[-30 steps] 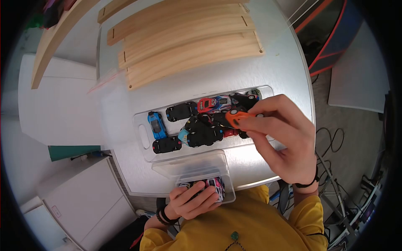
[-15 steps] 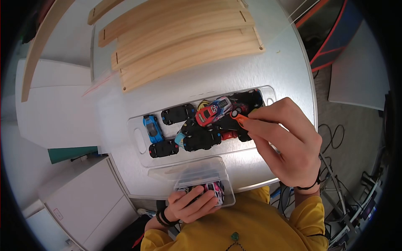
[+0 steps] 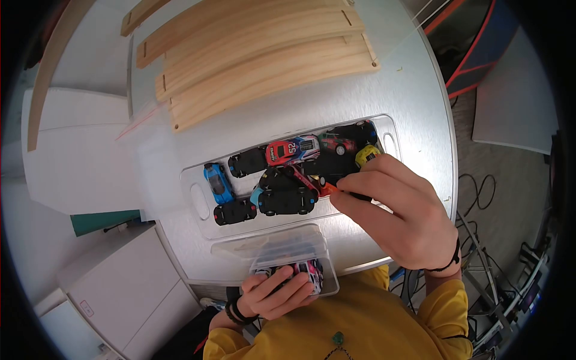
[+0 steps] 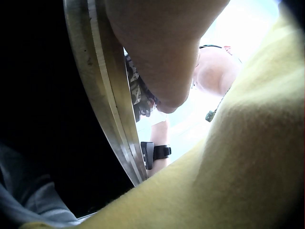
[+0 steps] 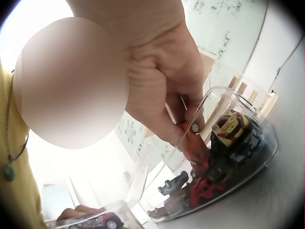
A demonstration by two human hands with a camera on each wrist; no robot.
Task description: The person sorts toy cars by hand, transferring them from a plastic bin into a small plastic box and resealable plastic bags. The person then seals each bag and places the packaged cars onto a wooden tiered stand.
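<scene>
My right hand pinches an orange toy car between thumb and fingers, low over a long clear plastic bin. Toy cars fill the bin: a red one marked 52, a blue one at the left end, a yellow one near my right fingers, and several with black undersides up. By the table's front edge, my left hand holds a small clear box with its lid raised, fingers over the pink-and-black toy car inside. In the left wrist view, forearm and sleeve cover most of the scene.
Curved wooden slats lie across the back of the metal-topped table. A clear plastic bag is at the left edge. White cabinets stand on the left, with cables on the floor at the right.
The right hand has moved the orange car down and left into the bin's pile. The red 52 car has shifted left, and the yellow car has come into view. The left hand stays on the box.
</scene>
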